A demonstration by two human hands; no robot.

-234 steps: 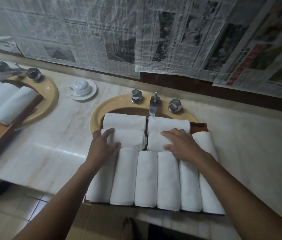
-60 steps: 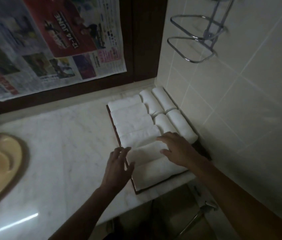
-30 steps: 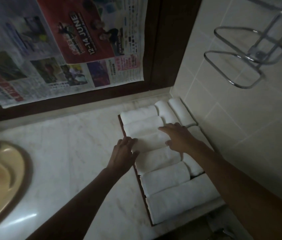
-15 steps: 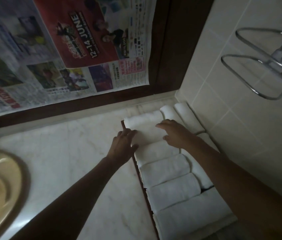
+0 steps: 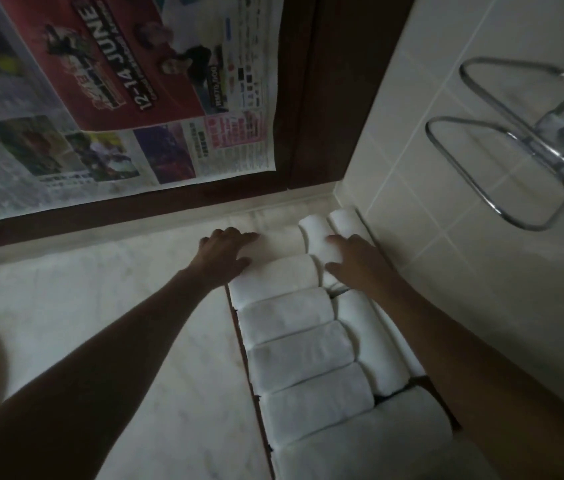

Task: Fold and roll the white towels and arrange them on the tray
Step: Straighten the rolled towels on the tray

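Marble tabletop point(image 5: 107, 306) meets a tiled corner. Left hand point(image 5: 227, 252) lies flat, fingers spread, on the far rolled towels point(image 5: 294, 351); right hand point(image 5: 353, 261) rests open on another roll. Towels fill the tray point(image 5: 235, 317), beside the tiled wall point(image 5: 447, 237).

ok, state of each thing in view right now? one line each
left hand: open, flat on the far rolled towels
right hand: open, resting on the far right rolls
rolled towels: rolled, packed side by side on the tray
tray: full, against the tiled wall
wire rack: wall-mounted, holds nothing visible
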